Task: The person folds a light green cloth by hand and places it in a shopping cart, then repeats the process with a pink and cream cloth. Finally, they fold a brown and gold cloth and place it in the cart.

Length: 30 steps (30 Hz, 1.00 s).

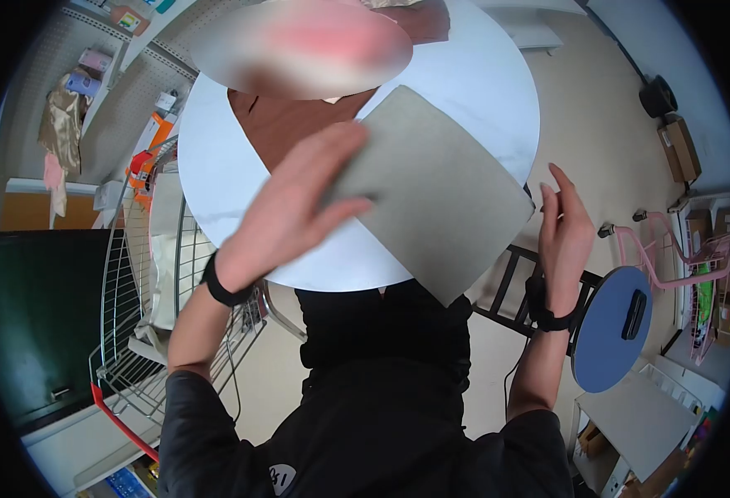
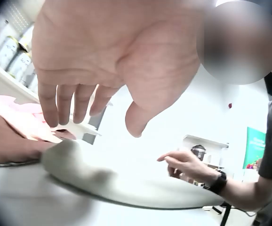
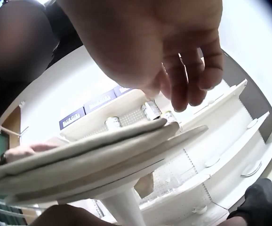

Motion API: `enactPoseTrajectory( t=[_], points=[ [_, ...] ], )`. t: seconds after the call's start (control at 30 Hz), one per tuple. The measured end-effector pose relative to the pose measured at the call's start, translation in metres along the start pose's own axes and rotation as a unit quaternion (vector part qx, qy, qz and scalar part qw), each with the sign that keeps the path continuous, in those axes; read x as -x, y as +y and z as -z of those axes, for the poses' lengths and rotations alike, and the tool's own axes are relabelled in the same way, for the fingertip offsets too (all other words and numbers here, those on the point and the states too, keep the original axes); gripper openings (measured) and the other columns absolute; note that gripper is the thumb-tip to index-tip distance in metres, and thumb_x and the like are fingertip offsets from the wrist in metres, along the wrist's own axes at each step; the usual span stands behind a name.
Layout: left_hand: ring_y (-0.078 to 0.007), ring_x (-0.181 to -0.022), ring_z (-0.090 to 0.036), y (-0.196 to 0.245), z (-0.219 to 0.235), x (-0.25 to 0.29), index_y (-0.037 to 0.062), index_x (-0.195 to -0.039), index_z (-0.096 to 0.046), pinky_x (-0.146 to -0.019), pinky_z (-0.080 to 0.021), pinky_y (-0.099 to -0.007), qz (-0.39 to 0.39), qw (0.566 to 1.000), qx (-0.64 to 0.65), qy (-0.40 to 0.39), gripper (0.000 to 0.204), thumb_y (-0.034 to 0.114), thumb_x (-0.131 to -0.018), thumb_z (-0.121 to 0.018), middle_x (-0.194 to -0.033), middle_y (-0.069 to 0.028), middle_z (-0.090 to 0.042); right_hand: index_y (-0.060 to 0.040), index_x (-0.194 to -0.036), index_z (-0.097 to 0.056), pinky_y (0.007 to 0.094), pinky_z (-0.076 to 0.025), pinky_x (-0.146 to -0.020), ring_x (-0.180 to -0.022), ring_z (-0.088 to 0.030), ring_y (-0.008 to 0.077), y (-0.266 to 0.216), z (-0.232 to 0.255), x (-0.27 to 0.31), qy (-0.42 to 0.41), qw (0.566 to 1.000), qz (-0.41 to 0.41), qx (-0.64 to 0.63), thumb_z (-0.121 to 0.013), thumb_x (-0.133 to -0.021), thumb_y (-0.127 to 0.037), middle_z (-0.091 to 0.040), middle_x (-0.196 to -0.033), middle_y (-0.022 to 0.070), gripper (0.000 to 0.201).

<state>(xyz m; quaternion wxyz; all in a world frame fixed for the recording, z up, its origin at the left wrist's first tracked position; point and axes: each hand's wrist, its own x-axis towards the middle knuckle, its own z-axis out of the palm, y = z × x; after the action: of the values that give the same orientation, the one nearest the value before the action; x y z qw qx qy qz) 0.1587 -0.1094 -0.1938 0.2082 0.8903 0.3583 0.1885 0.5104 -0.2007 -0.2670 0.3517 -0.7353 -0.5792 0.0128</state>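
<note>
A folded grey-green cloth (image 1: pixel 435 191) lies on the round white table (image 1: pixel 498 91), one corner hanging over the near edge. Over its left side is the left hand (image 1: pixel 299 195), blurred, thumb spread from the fingers. In the left wrist view this hand (image 2: pixel 112 61) is above the cloth (image 2: pixel 126 188) with extended fingers; contact cannot be told in the head view. The right hand (image 1: pixel 566 236) is off the table's right edge, beside the cloth's right corner, fingers loosely bent and holding nothing. In the right wrist view it (image 3: pixel 173 52) is above the layered cloth edges (image 3: pixel 103 162).
Brown cloth (image 1: pixel 270 129) lies across the table's far left, partly behind a blurred area. A wire cart (image 1: pixel 116 332) stands at the left, below shelves (image 1: pixel 153 46). To the right are a blue round stool (image 1: pixel 601 357) and a pink metal frame (image 1: pixel 672 280).
</note>
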Motion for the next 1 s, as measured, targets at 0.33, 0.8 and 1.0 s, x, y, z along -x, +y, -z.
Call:
enactPoseTrajectory(
  t=[0.33,0.8,1.0],
  points=[
    [-0.0115,-0.103,-0.059,-0.049,-0.007,0.008,0.0029,-0.14,-0.069,-0.086,-0.048,-0.0262,0.228,0.959,0.166,-0.019,0.046,0.017,-0.097,-0.081,-0.116,-0.0024,-0.067,0.0015,-0.131,-0.072,0.0348,-0.054,-0.078,-0.087,-0.066,0.0246,0.007,-0.004,0.089,0.035,0.987,0.016,-0.153,-0.074,-0.091,-0.001,-0.069,-0.105,0.0136,0.04],
    [-0.0032,-0.065,-0.038,-0.023,-0.009,0.054,0.0033,-0.084,-0.06,-0.058,-0.032,-0.0257,0.336,0.922,0.183,-0.055,0.031,0.021,-0.102,-0.078,-0.07,0.0075,-0.049,-0.0032,-0.158,-0.048,0.0225,-0.038,-0.058,-0.058,-0.048,0.0038,-0.027,-0.026,0.087,-0.118,0.927,-0.165,-0.314,-0.066,-0.106,-0.005,-0.063,-0.066,0.0007,0.055],
    [-0.0084,-0.054,-0.047,-0.005,-0.014,0.096,0.0014,-0.073,-0.059,-0.052,-0.037,-0.0326,0.422,0.89,0.172,-0.031,0.047,0.033,-0.106,-0.071,-0.055,0.0004,-0.048,-0.0022,-0.124,-0.072,0.0315,-0.038,-0.048,-0.044,-0.054,0.015,-0.046,-0.034,0.046,-0.122,0.975,-0.07,-0.171,-0.075,-0.103,-0.015,-0.057,-0.054,0.0079,0.025]
  ],
)
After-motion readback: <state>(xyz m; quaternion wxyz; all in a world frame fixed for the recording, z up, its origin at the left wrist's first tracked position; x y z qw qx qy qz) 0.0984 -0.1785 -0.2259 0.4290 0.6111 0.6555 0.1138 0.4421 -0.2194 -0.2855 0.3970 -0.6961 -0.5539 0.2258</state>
